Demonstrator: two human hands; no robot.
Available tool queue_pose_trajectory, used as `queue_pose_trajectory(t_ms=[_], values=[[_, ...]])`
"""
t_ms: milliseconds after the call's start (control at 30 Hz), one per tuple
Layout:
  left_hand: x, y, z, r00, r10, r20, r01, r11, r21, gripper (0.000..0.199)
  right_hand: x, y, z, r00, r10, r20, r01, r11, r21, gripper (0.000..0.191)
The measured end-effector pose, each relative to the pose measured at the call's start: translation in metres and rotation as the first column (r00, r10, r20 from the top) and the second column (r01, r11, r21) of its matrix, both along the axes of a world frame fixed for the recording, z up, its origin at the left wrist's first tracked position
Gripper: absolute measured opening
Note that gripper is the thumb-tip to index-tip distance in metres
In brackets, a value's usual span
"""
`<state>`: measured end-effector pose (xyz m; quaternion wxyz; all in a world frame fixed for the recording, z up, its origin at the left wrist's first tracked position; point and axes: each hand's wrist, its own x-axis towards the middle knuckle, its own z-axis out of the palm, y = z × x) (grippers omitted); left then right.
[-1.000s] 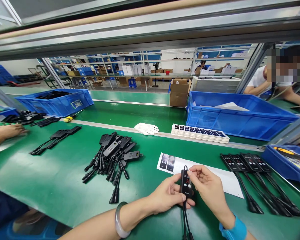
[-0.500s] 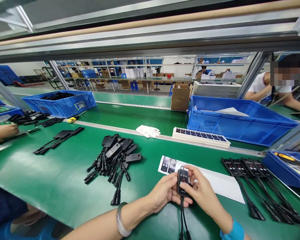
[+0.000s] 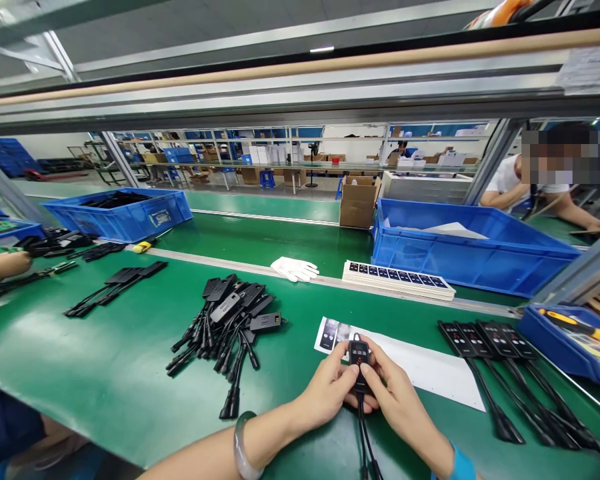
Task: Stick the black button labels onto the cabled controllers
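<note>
A small black control box (image 3: 359, 353) with cables trailing downward is held upright between both hands. My left hand (image 3: 330, 383) grips its left side, fingers behind and thumb on the front face. My right hand (image 3: 387, 380) wraps the right side, its thumb pressed on the lower front. Just behind the hands lies a white label sheet (image 3: 430, 367) with a few dark labels at its left end. To the right several similar boxes (image 3: 497, 340) lie in a row with their cables toward me. A heap of black boxes with cables (image 3: 230, 313) is at the left.
A white glove (image 3: 294, 269) and a stack of label sheets (image 3: 397, 279) lie near the metal strip. Blue bins (image 3: 470, 247) stand behind; a blue tray (image 3: 570, 333) holds a yellow-handled cutter. A co-worker's hand (image 3: 5, 263) is at far left, another person (image 3: 555, 173) at right.
My right thumb and fingers have moved down from the box's top edge to its side and lower front. My left thumb now lies on the front face. The view has shifted slightly.
</note>
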<state>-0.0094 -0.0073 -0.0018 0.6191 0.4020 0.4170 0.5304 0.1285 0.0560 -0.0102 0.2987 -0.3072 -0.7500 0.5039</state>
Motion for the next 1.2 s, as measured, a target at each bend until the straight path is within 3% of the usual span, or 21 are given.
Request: queue_pose_trajectory(t_ms=[133, 233, 333, 400, 467, 500, 567, 633, 700, 767, 900, 967, 1000, 1067, 1133, 1200], values=[[0.001, 0.003, -0.001, 0.998, 0.016, 0.067, -0.013, 0.999, -0.049, 0.053, -0.003, -0.001, 0.002, 0.999, -0.016, 0.051, 0.014, 0.999, 0.030, 0.045], [0.002, 0.007, -0.001, 0.972, 0.087, 0.217, -0.074, 0.995, -0.070, 0.052, -0.003, -0.004, 0.006, 0.993, -0.069, 0.091, 0.054, 0.986, 0.156, 0.057], [0.000, 0.008, -0.002, 0.959, 0.032, 0.281, -0.022, 0.999, -0.036, 0.057, 0.002, -0.001, 0.011, 0.981, -0.117, 0.155, 0.062, 0.944, 0.324, 0.062], [-0.003, 0.006, -0.001, 0.985, -0.062, 0.161, 0.062, 0.998, 0.005, 0.059, 0.011, 0.009, 0.018, 0.959, -0.195, 0.203, 0.089, 0.894, 0.438, 0.053], [-0.007, 0.002, 0.000, 0.984, -0.098, -0.150, 0.112, 0.990, 0.086, 0.052, 0.026, 0.026, 0.026, 0.909, -0.345, 0.233, 0.157, 0.803, 0.575, 0.048], [-0.009, -0.001, 0.002, 0.936, -0.076, -0.345, 0.134, 0.980, 0.145, 0.046, 0.036, 0.036, 0.031, 0.860, -0.443, 0.253, 0.195, 0.744, 0.639, 0.047], [-0.011, -0.006, 0.006, 0.749, 0.017, -0.663, 0.208, 0.943, 0.260, 0.037, 0.056, 0.056, 0.039, 0.692, -0.640, 0.334, 0.236, 0.638, 0.733, 0.046], [-0.012, -0.009, 0.010, 0.576, 0.067, -0.815, 0.304, 0.908, 0.289, 0.040, 0.075, 0.072, 0.045, 0.461, -0.769, 0.444, 0.215, 0.582, 0.784, 0.042], [-0.012, -0.010, 0.012, 0.473, 0.048, -0.880, 0.369, 0.896, 0.247, 0.048, 0.090, 0.083, 0.046, 0.282, -0.816, 0.506, 0.174, 0.562, 0.809, 0.033], [-0.012, -0.010, 0.013, 0.406, 0.010, -0.914, 0.408, 0.893, 0.191, 0.056, 0.100, 0.088, 0.045, 0.204, -0.830, 0.519, 0.155, 0.550, 0.820, 0.025], [-0.013, -0.009, 0.013, 0.330, -0.034, -0.943, 0.464, 0.876, 0.131, 0.065, 0.105, 0.093, 0.039, 0.177, -0.837, 0.518, 0.163, 0.544, 0.823, 0.027], [-0.014, -0.009, 0.012, 0.308, -0.015, -0.951, 0.471, 0.871, 0.139, 0.069, 0.099, 0.094, 0.033, 0.200, -0.835, 0.513, 0.159, 0.544, 0.824, 0.034], [-0.015, -0.009, 0.010, 0.306, 0.006, -0.952, 0.475, 0.866, 0.158, 0.071, 0.093, 0.094, 0.029, 0.255, -0.824, 0.506, 0.157, 0.552, 0.819, 0.037], [-0.015, -0.008, 0.003, 0.309, 0.057, -0.949, 0.498, 0.841, 0.213, 0.076, 0.075, 0.091, 0.020, 0.476, -0.739, 0.477, 0.146, 0.601, 0.785, 0.037], [-0.012, -0.005, -0.007, 0.295, 0.115, -0.949, 0.544, 0.796, 0.265, 0.075, 0.051, 0.082, 0.009, 0.737, -0.540, 0.407, 0.102, 0.683, 0.723, 0.034], [-0.006, -0.001, -0.019, 0.247, 0.197, -0.949, 0.570, 0.763, 0.306, 0.059, 0.026, 0.069, -0.002, 0.883, -0.333, 0.332, 0.039, 0.755, 0.654, 0.033]])
